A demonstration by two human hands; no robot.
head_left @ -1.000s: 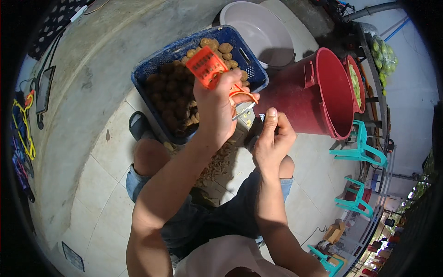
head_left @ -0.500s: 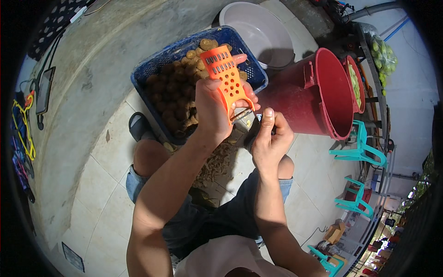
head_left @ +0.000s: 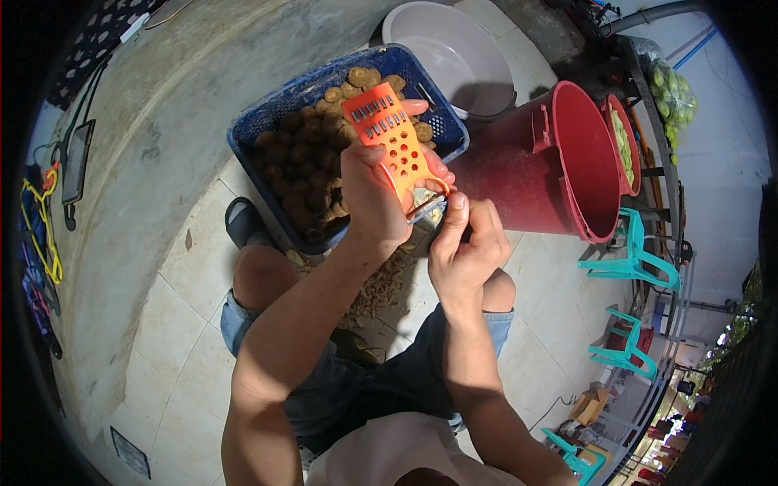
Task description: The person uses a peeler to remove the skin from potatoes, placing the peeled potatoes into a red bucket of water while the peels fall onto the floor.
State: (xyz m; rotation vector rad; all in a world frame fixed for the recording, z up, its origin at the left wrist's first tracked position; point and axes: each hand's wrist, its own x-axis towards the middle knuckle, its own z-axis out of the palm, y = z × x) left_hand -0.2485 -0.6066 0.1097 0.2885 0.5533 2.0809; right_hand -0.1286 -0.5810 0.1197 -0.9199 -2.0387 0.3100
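Note:
My left hand grips an orange plastic peeler with a grater face, its slotted end pointing away from me and its metal blade nearest my right hand. Its fingers wrap behind the plate, with the thumb along the side edge. My right hand is closed, thumb against curled fingers, with the thumb tip at the corner of the peeler's blade end. Whatever lies between those fingers is too small or hidden to make out. Beneath the peeler stands a blue plastic crate of brown potatoes.
Peelings lie on the tiled floor between my legs. Right of the crate are a large red bucket lying tilted and a grey basin. Teal stools stand farther right; a curved concrete ledge runs along the left.
My right hand has moved slightly left and its thumb now meets the blade end of the peeler. The peeler has tilted a little to the left in my left hand.

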